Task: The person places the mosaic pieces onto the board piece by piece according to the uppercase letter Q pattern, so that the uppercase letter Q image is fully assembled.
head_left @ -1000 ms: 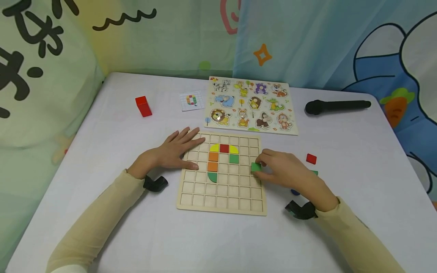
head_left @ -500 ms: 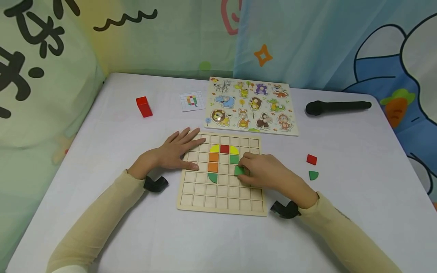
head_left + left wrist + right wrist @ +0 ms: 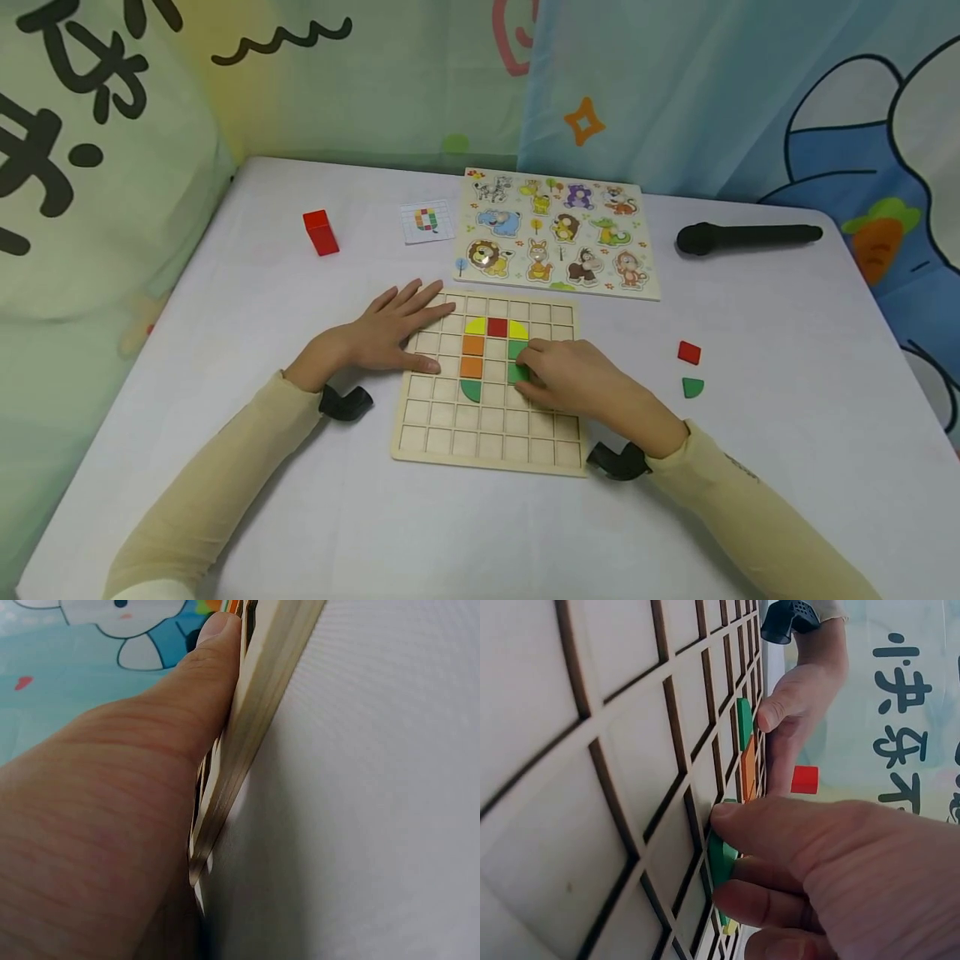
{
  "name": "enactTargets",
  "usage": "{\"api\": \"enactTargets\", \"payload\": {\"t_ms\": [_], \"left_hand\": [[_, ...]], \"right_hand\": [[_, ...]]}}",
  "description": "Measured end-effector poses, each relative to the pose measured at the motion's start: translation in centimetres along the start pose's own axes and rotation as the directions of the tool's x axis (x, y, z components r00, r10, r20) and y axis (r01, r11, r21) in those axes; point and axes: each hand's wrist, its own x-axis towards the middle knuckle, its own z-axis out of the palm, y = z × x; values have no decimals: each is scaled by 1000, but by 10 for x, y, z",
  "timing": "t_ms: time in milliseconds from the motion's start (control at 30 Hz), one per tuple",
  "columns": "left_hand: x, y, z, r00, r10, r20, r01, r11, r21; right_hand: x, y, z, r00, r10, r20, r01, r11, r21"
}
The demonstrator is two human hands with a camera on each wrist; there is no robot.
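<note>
A wooden grid board (image 3: 490, 461) lies on the table. My left hand (image 3: 378, 337) rests on its left part with fingers spread; in the left wrist view the thumb (image 3: 202, 682) lies along the edge. My right hand (image 3: 573, 375) pinches a green square tile (image 3: 517, 372) at the grid, just below another green square tile (image 3: 517, 349); the fingers partly cover it. On the board are also a red square (image 3: 497, 327) between two yellow quarter-round tiles (image 3: 476, 327), two orange squares (image 3: 472, 345), and a green quarter-round tile (image 3: 471, 390).
Right of the board lie a loose red tile (image 3: 689, 352) and a green quarter-round tile (image 3: 693, 387). Behind are a pattern card (image 3: 427, 222), an animal puzzle board (image 3: 556, 233) and a black microphone (image 3: 750, 237). A red block (image 3: 321, 232) stands at the back left.
My right hand has moved left with the green square tile, from the board's right edge to the spot below the other green square. My left hand has stayed in place.
</note>
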Motion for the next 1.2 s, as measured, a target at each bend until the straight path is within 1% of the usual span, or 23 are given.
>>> {"api": "enactTargets", "payload": {"t_ms": [133, 267, 400, 600, 667, 933, 1200], "left_hand": [[0, 0, 0, 1000, -3, 0, 3, 1000, -5], [0, 0, 1, 1000, 0, -3, 0, 1000, -7], [1, 0, 1, 1000, 2, -7, -2, 1000, -9], [0, 0, 0, 1000, -1, -3, 1, 1000, -13], [0, 0, 0, 1000, -1, 0, 1, 1000, -13], [0, 0, 1, 1000, 1, -2, -1, 1000, -14], [0, 1, 0, 1000, 7, -1, -7, 1000, -10]], "right_hand": [[1, 0, 0, 1000, 6, 5, -6, 1000, 7], [0, 0, 1, 1000, 14, -8, -13, 999, 32], [0, -1, 1, 999, 20, -42, -18, 999, 46], [0, -1, 5, 993, -7, -115, 11, 999, 37], [0, 0, 7, 992, -11, -129, 16, 999, 39], [-3, 0, 6, 993, -6, -115, 13, 998, 54], [-7, 0, 7, 993, 15, -120, -5, 997, 81]]}}
